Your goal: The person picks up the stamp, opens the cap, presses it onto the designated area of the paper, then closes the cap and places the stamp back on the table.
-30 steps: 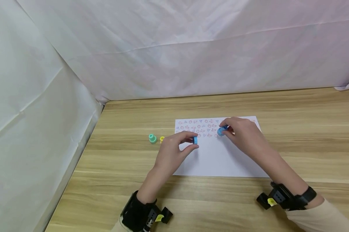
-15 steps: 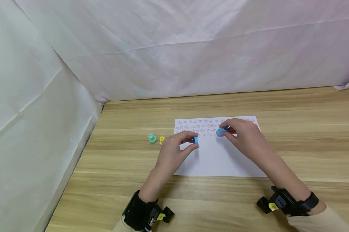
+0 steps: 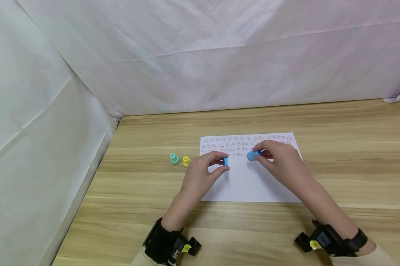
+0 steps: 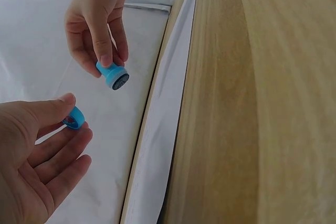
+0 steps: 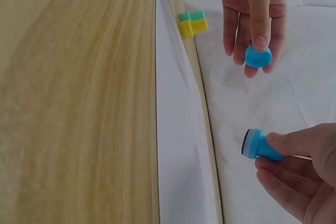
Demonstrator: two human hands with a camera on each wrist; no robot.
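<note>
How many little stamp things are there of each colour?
Blue: 2, the blue stamp in the right hand and the blue cap in the left hand
Green: 1, the green stamp
Yellow: 1, the yellow stamp
Total: 4

We see the right hand point(image 3: 279, 159) come down the sheet of paper point(image 3: 253, 184) toward the person, carrying the blue stamp point(image 3: 253, 155) off the printed rows and closer to the left hand point(image 3: 203, 173). The left hand edges slightly right with the blue cap point(image 3: 225, 161), narrowing the gap between cap and stamp.
</note>
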